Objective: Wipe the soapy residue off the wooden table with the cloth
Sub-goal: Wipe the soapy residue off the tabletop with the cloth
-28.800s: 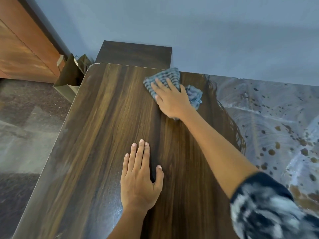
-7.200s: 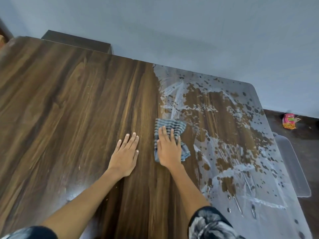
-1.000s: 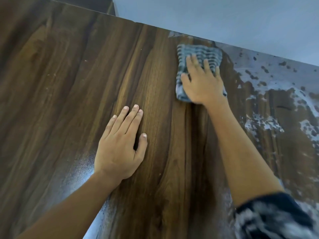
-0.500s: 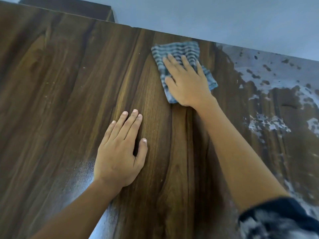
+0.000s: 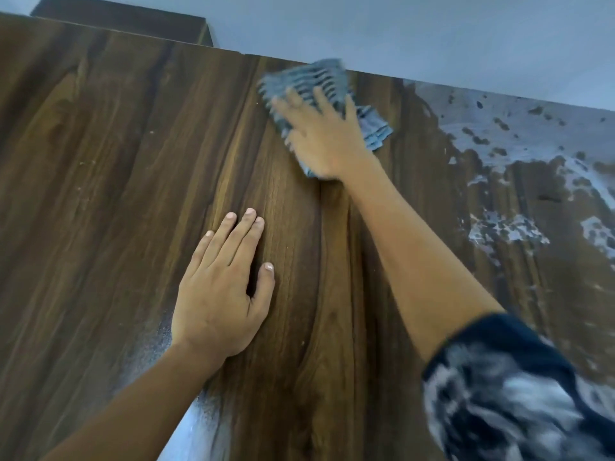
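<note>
Two bare hands lie on the wooden table (image 5: 100, 194). With the cloth (image 5: 309, 84) as the landmark: this blue striped, crumpled cloth sits at the table's far edge, against the grey wall (image 5: 432, 31). The right hand (image 5: 322, 138) lies flat on top of it, fingers (image 5: 321, 98) spread and pressing it down; the hand is motion-blurred. The left hand (image 5: 219, 294) rests palm-down on bare wood nearer the person than the cloth and to its left, fingers held together, thumb out. White soapy residue (image 5: 519, 141) covers the table to the right of the cloth. A patterned dark sleeve (image 5: 506, 394) covers the upper right arm.
</note>
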